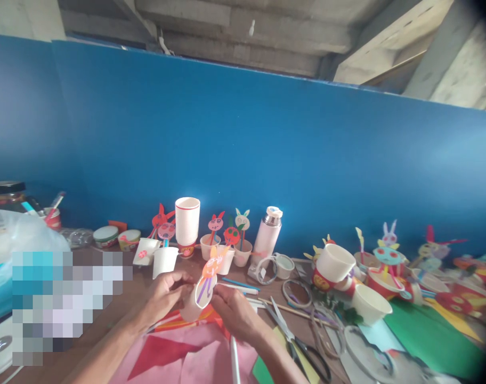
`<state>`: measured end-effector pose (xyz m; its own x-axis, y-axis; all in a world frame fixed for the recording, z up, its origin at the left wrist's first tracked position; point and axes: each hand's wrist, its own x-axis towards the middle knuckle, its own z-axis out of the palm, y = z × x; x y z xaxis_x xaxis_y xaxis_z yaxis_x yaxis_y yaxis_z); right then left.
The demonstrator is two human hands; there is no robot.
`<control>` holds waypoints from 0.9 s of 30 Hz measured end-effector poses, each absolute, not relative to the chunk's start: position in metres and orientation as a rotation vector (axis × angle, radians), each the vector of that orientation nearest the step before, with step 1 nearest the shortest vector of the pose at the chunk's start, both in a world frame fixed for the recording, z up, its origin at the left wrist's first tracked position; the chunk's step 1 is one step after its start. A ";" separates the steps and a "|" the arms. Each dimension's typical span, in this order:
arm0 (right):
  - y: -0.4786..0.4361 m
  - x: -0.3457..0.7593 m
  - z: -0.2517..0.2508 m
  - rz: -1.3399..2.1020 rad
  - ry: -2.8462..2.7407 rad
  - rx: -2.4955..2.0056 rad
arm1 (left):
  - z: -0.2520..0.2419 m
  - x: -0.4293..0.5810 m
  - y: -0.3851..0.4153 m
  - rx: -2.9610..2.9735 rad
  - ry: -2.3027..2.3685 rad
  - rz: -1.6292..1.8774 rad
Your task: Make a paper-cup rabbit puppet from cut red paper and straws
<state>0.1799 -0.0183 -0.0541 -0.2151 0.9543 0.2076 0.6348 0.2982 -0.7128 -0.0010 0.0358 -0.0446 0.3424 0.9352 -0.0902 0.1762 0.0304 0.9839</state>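
A white paper cup (192, 305) is tilted between my two hands, its opening turned up toward me. An orange paper rabbit figure (213, 264) rises from its rim, with purple strips reaching down inside. My left hand (169, 296) grips the cup's left side, fingers curled around it. On the other side, my right hand (235, 312) is closed at the rim; its fingertips are partly hidden. Below my hands lie pink paper sheets (207, 357) with a red piece (161, 354). Scissors (286, 333) rest open just right of my right forearm.
Finished-looking cups with paper animals (165, 260) stand along the blue partition (235, 149), beside stacked paper cups (187, 221) and a pale thermos (267, 234). Tape rolls (297, 294), green paper (435, 341) and more decorated cups (387, 280) crowd the right. A plastic bag (31, 234) sits left.
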 end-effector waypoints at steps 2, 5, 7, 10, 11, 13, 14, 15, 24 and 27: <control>-0.018 0.182 -0.054 0.654 -1.950 -1.432 | -0.051 0.001 0.037 1.399 1.004 0.807; -0.020 0.179 -0.053 0.600 -1.930 -1.496 | -0.057 0.003 0.037 1.412 0.933 0.810; -0.022 0.174 -0.052 0.528 -1.883 -1.553 | -0.056 0.003 0.036 1.439 0.930 0.805; -0.026 0.166 -0.053 0.407 -1.846 -1.575 | -0.051 0.001 0.035 1.431 0.895 0.769; -0.027 0.164 -0.054 0.351 -1.851 -1.561 | -0.050 0.000 0.036 1.415 0.876 0.759; -0.028 0.162 -0.059 0.242 -1.876 -1.521 | -0.048 -0.002 0.037 1.391 0.855 0.753; -0.029 0.163 -0.061 0.195 -1.889 -1.503 | -0.048 -0.003 0.039 1.392 0.854 0.752; -0.029 0.163 -0.063 0.162 -1.901 -1.487 | -0.048 -0.004 0.040 1.400 0.858 0.754; -0.023 0.169 -0.074 -0.029 -1.975 -1.395 | -0.050 -0.006 0.041 1.340 0.835 0.738; -0.019 0.170 -0.080 -0.083 -1.944 -1.420 | -0.053 -0.004 0.042 1.314 0.849 0.752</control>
<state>0.1697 -0.0186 -0.0803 -0.1373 0.8064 0.5752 0.8523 0.3920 -0.3462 -0.0041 0.0425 -0.0535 0.5034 0.8582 -0.1006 0.0039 0.1142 0.9934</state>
